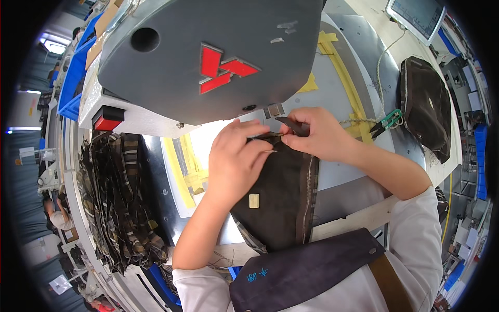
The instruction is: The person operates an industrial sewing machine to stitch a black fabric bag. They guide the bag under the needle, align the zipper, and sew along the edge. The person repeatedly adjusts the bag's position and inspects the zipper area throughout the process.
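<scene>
One dark brown fabric piece [283,190], zip [307,192] along its right side; lies on the near side of both hands, long axis running from the fingertips toward the person's body; far end near the grey machine head [156,83]; neither hand clearly nearer, both at that far end; right hand [323,134]: thumb and forefinger closed on a dark strip [294,126]; left hand [235,158]: fingers bent, at the fabric's upper edge, whether gripping cannot be told.
</scene>
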`<state>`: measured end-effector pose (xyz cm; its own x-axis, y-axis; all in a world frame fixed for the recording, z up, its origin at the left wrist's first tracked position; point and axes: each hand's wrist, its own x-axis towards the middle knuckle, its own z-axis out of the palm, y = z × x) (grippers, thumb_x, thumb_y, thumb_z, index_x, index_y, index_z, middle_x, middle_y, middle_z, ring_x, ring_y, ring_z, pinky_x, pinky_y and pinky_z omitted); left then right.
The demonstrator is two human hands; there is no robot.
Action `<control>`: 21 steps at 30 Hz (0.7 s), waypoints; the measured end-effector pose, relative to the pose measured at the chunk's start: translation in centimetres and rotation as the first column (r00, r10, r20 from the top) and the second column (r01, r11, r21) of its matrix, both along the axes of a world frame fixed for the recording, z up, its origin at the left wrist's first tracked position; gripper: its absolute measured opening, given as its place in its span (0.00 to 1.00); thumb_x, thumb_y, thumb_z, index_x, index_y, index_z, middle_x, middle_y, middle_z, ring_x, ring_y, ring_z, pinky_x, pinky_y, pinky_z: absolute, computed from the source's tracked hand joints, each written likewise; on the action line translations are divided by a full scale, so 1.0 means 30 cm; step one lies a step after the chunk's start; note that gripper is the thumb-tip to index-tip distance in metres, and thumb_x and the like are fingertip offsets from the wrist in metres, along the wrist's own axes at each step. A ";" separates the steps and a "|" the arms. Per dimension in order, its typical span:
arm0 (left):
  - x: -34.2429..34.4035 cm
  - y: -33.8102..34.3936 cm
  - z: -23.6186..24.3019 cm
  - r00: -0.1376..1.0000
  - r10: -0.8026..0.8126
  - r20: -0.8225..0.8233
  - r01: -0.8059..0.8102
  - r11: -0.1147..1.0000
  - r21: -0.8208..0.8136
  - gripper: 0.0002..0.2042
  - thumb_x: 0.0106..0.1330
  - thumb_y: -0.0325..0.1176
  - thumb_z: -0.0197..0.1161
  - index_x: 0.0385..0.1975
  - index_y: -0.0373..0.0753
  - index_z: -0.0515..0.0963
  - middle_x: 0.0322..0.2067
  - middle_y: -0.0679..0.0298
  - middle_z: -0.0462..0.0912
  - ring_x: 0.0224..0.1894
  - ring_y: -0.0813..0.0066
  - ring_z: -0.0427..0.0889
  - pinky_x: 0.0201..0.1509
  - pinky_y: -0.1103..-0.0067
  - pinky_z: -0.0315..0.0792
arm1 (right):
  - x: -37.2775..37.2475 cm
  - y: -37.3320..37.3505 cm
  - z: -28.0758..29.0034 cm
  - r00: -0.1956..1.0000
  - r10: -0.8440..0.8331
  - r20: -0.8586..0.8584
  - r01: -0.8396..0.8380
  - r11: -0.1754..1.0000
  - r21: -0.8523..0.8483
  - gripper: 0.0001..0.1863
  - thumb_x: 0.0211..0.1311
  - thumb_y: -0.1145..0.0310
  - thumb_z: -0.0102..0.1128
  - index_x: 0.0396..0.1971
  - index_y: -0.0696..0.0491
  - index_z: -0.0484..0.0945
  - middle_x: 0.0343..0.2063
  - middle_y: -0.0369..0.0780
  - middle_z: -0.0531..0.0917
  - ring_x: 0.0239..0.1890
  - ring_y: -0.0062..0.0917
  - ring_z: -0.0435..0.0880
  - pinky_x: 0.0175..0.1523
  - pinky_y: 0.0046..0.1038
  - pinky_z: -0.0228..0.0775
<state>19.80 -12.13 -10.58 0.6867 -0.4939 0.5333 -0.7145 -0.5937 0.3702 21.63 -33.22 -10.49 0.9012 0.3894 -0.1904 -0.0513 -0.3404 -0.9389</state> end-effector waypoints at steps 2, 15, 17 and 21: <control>-0.010 -0.027 -0.001 0.998 0.026 0.051 -0.025 0.999 -0.020 0.10 0.45 0.22 0.70 0.27 0.40 0.78 0.41 0.64 0.80 0.42 0.63 0.80 0.44 0.72 0.75 | -0.007 0.011 -0.006 0.995 -0.012 0.097 0.012 1.000 0.001 0.08 0.55 0.70 0.63 0.28 0.59 0.77 0.24 0.35 0.76 0.27 0.14 0.72 0.32 0.22 0.67; -0.014 -0.013 0.014 0.921 0.046 -0.386 -0.119 0.979 -0.167 0.09 0.46 0.22 0.70 0.28 0.38 0.79 0.37 0.66 0.80 0.35 0.67 0.82 0.36 0.75 0.76 | -0.017 0.002 -0.017 0.996 0.085 0.022 -0.087 0.989 0.119 0.08 0.59 0.70 0.62 0.30 0.59 0.75 0.28 0.33 0.72 0.29 0.12 0.69 0.33 0.19 0.64; -0.020 -0.016 0.016 0.945 0.049 -0.322 -0.094 0.987 -0.127 0.09 0.45 0.22 0.70 0.27 0.38 0.78 0.37 0.66 0.80 0.35 0.67 0.81 0.36 0.75 0.76 | -0.012 -0.001 -0.010 0.995 0.097 0.006 -0.097 0.991 0.088 0.09 0.59 0.69 0.62 0.30 0.59 0.75 0.27 0.32 0.72 0.29 0.12 0.68 0.33 0.20 0.63; -0.015 -0.015 0.004 0.997 0.029 -0.069 -0.031 0.999 -0.032 0.11 0.42 0.22 0.70 0.25 0.39 0.77 0.36 0.67 0.79 0.34 0.68 0.81 0.34 0.75 0.75 | -0.004 0.013 0.010 0.995 0.074 -0.067 -0.071 0.996 0.052 0.10 0.61 0.67 0.62 0.30 0.58 0.75 0.25 0.31 0.72 0.28 0.11 0.67 0.32 0.19 0.61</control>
<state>19.36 -12.58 -10.46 0.7362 -0.4555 0.5006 -0.6691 -0.6009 0.4372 21.51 -32.85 -10.18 0.8556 0.4637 -0.2302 -0.0934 -0.2992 -0.9496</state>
